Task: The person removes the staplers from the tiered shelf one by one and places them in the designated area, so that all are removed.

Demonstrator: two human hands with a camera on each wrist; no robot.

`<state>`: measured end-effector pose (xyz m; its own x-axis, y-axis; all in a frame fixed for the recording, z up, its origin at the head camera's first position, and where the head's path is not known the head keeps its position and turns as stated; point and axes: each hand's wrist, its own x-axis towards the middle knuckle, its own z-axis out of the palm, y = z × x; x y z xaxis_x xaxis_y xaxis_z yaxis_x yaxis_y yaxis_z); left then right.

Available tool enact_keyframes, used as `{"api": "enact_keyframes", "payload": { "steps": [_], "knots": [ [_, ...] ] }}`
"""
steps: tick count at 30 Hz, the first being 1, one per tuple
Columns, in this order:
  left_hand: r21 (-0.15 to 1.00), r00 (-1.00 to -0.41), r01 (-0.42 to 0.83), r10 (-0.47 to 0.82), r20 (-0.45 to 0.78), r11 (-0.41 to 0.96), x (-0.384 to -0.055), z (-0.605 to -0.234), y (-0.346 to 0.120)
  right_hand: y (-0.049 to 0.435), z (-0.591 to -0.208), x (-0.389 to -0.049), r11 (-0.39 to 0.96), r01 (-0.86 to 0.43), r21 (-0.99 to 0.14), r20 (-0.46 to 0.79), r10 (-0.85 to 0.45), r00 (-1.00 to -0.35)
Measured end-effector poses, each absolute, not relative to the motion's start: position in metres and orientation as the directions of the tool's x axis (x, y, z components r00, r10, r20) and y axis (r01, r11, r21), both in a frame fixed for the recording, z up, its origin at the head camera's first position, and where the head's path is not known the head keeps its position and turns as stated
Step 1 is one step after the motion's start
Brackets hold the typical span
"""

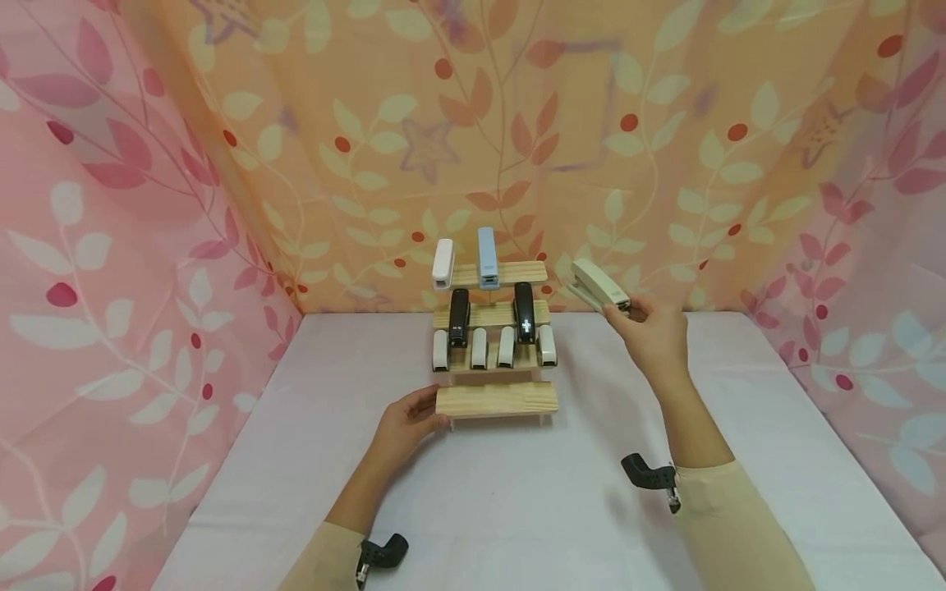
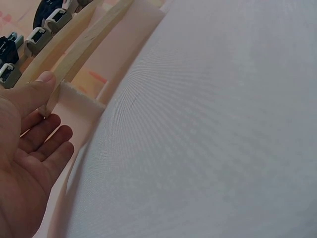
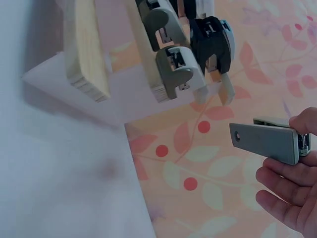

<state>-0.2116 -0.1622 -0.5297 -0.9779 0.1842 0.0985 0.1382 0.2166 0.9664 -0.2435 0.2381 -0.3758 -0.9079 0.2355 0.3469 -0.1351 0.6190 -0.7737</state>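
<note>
My right hand point(image 1: 655, 335) holds a cream stapler point(image 1: 600, 282) by its rear end, raised to the right of a tiered wooden rack point(image 1: 510, 315). In the right wrist view its grey base plate point(image 3: 263, 144) shows. At the rack's lowest board point(image 1: 498, 400), which bears no stapler, my left hand point(image 1: 402, 420) pinches the left end, thumb on top and a finger beneath. Several small white staplers point(image 1: 479, 349) line the tier above. Behind them are two black staplers point(image 1: 524, 313), and on the top tier a white stapler point(image 1: 443, 263) and a light blue stapler point(image 1: 488, 257).
The rack stands on a table with a white cloth point(image 1: 355, 353). Behind it hangs an orange leaf-patterned curtain point(image 1: 355, 197), with pink patterned cloth point(image 1: 133, 271) at the sides. A black wrist mount point(image 1: 384, 552) sits at each sleeve cuff.
</note>
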Motion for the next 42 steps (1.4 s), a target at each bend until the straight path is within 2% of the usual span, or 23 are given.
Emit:
{"api": "enact_keyframes", "payload": {
  "steps": [18, 35, 42],
  "knots": [
    [0.968, -0.977, 0.139, 0.19, 0.1, 0.207, -0.212, -0.528, -0.163, 0.251, -0.417, -0.217, 0.613, -0.063, -0.788, 0.333, 0.337, -0.88],
    [0.968, -0.977, 0.138, 0.189, 0.098, 0.208, -0.21, -0.531, -0.163, 0.255, -0.453, -0.221, 0.645, -0.081, -0.76, 0.364, 0.319, -0.875],
    [0.973, -0.976, 0.14, 0.189, 0.105, 0.186, -0.211, -0.534, -0.163, 0.255, -0.468, -0.228, 0.65, -0.029, -0.759, 0.322, 0.336, -0.885]
  ]
}}
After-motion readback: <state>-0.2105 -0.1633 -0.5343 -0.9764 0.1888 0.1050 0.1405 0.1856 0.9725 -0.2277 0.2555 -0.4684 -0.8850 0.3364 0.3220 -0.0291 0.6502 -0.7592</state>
